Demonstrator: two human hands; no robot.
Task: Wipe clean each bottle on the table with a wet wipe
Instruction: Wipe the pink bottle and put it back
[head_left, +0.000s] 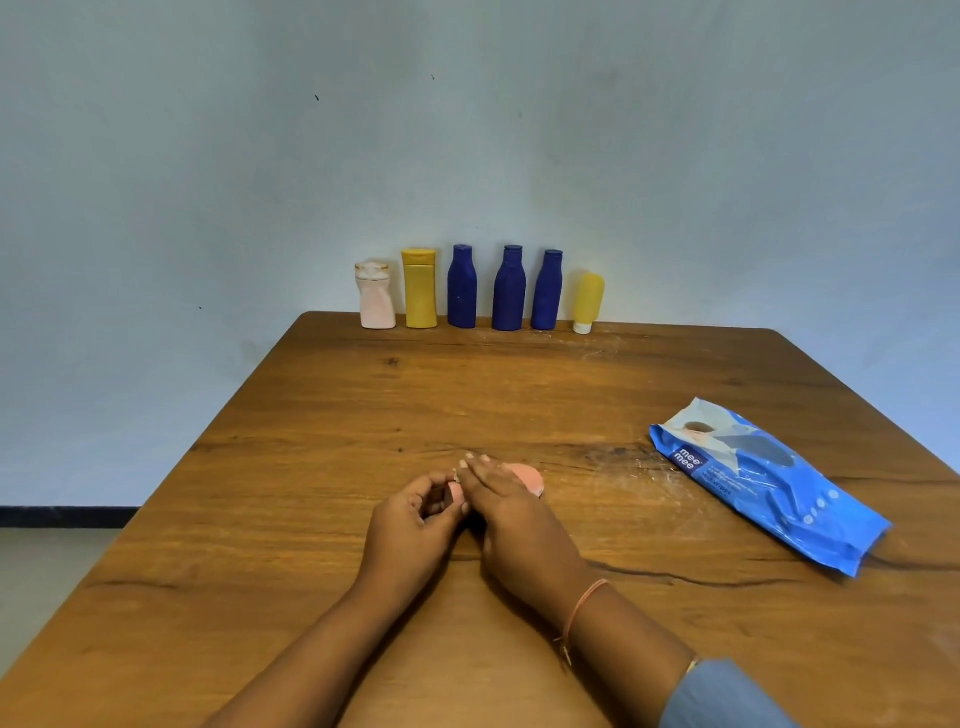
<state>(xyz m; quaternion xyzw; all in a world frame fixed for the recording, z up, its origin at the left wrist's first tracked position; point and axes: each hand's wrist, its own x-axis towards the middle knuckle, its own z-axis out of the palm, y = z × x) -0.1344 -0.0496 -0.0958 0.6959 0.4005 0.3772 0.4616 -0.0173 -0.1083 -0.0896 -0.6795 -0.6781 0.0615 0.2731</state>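
A small pink bottle (529, 478) lies on the wooden table (311, 467) near its middle, mostly hidden by my hands. My right hand (511, 519) lies over it with the fingers stretched towards the upper left. My left hand (410, 525) has curled fingers that pinch the bottle's left end. No wipe shows in either hand. Along the far edge by the wall stand a pale pink bottle (375, 296), a yellow bottle (420, 288), three dark blue bottles (462, 287) (509, 289) (546, 291) and a yellow tube (588, 302) on its white cap.
A blue pack of wet wipes (769, 478) lies flat on the right side of the table, near the right edge. Faint white smears mark the wood beside it. A pale wall rises behind the table's far edge.
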